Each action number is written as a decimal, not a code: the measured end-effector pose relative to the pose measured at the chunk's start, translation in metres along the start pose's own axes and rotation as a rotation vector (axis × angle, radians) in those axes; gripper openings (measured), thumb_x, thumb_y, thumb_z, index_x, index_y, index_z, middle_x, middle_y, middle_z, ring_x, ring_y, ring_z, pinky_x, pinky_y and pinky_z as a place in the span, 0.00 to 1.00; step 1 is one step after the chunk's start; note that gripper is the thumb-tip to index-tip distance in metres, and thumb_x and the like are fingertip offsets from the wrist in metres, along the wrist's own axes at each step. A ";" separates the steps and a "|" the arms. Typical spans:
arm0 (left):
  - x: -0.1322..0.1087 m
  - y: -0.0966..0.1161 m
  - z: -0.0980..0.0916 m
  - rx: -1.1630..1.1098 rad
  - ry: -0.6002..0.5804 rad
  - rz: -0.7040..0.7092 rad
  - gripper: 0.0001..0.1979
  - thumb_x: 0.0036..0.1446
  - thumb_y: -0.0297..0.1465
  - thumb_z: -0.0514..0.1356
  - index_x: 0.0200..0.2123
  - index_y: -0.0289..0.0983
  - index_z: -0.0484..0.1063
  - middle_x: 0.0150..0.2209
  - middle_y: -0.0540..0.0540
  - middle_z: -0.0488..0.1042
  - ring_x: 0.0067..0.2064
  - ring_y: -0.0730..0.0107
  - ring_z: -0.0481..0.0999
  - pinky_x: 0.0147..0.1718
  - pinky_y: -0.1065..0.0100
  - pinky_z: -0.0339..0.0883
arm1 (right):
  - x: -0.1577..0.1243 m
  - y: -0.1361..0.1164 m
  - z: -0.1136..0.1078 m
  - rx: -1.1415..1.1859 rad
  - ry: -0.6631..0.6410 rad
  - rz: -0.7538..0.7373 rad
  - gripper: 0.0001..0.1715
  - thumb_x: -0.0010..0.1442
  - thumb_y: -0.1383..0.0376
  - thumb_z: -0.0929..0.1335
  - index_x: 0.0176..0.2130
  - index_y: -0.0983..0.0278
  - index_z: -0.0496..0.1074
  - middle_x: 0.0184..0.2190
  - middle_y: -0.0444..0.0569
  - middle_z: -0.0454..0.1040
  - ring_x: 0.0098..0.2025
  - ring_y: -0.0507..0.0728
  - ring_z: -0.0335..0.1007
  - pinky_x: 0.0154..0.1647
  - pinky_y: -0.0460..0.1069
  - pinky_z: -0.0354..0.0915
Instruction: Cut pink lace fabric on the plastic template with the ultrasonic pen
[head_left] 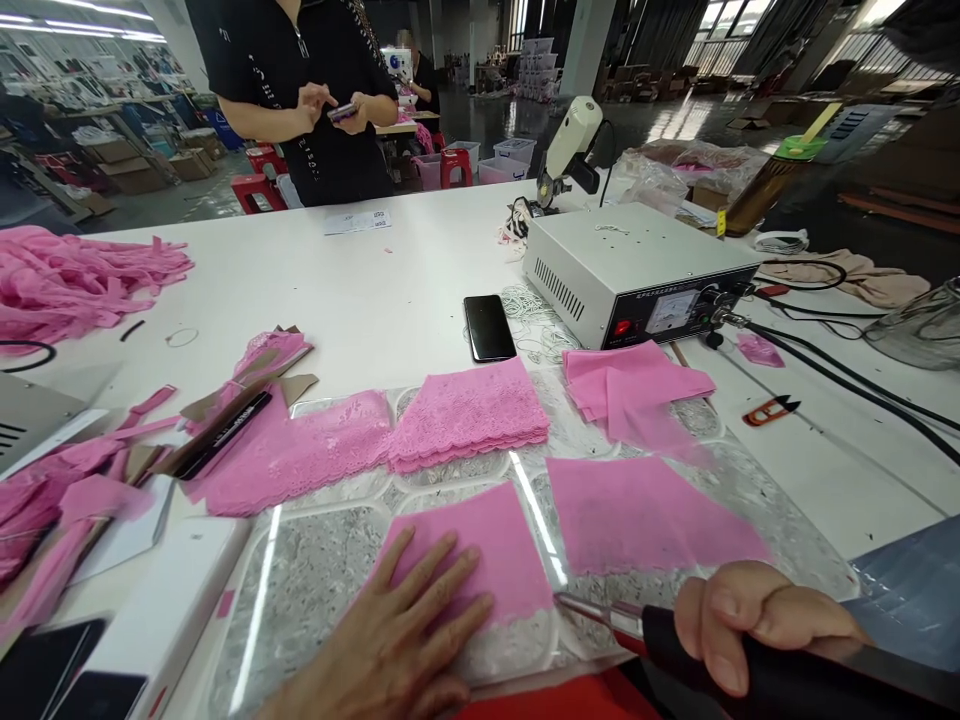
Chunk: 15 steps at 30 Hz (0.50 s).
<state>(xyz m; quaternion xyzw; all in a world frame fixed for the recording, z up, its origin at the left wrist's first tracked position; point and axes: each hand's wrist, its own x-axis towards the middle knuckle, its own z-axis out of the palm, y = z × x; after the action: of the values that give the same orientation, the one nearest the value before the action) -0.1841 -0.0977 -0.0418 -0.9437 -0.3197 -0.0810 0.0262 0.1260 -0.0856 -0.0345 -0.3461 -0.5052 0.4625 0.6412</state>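
Note:
My left hand (pixel 401 635) lies flat with fingers spread on a pink fabric piece (pixel 487 545), which rests on a clear plastic sheet (pixel 315 570). My right hand (pixel 765 620) is closed round the black handle of a hand tool (pixel 750 665); its metal tip (pixel 589 608) sits at the lower right edge of that piece. A second pink fabric piece (pixel 645 510) lies to the right. A stack of pink lace (pixel 469 415) and more lace (pixel 300 455) lie behind.
A white control box (pixel 637 265) with cables stands at the right, a black phone (pixel 489 327) beside it. Folded pink pieces (pixel 630 385), small snips (pixel 769 410) and pink strips (pixel 67 280) lie around. A person in black (pixel 315 90) stands across the table.

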 end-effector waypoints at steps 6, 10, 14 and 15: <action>0.000 0.001 0.000 -0.065 -0.040 -0.031 0.26 0.68 0.43 0.54 0.65 0.42 0.60 0.68 0.44 0.57 0.71 0.53 0.46 0.67 0.39 0.32 | 0.007 -0.006 0.004 0.004 -0.052 0.000 0.11 0.57 0.52 0.71 0.40 0.53 0.74 0.28 0.44 0.67 0.19 0.51 0.63 0.20 0.49 0.66; 0.000 0.002 -0.001 -0.091 -0.050 -0.036 0.27 0.67 0.43 0.55 0.66 0.42 0.59 0.68 0.44 0.56 0.71 0.52 0.46 0.67 0.39 0.34 | 0.008 -0.006 0.006 -0.002 -0.039 -0.001 0.12 0.57 0.52 0.71 0.40 0.54 0.74 0.29 0.44 0.67 0.19 0.50 0.63 0.20 0.49 0.65; 0.000 0.002 -0.001 -0.068 -0.049 -0.028 0.28 0.68 0.42 0.55 0.67 0.41 0.57 0.69 0.43 0.55 0.71 0.52 0.46 0.67 0.39 0.32 | 0.005 -0.002 0.007 -0.008 -0.051 -0.017 0.11 0.58 0.54 0.71 0.40 0.55 0.73 0.30 0.44 0.67 0.21 0.51 0.64 0.22 0.49 0.67; 0.000 0.002 0.000 -0.059 -0.046 -0.026 0.28 0.68 0.42 0.54 0.67 0.41 0.57 0.69 0.43 0.55 0.71 0.52 0.46 0.67 0.39 0.31 | 0.004 0.000 0.007 -0.001 -0.039 -0.032 0.11 0.58 0.54 0.71 0.40 0.56 0.73 0.30 0.45 0.67 0.21 0.51 0.64 0.22 0.49 0.67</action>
<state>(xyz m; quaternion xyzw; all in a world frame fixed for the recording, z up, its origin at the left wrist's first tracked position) -0.1834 -0.0993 -0.0414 -0.9413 -0.3301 -0.0691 -0.0101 0.1193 -0.0818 -0.0314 -0.3293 -0.5233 0.4587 0.6382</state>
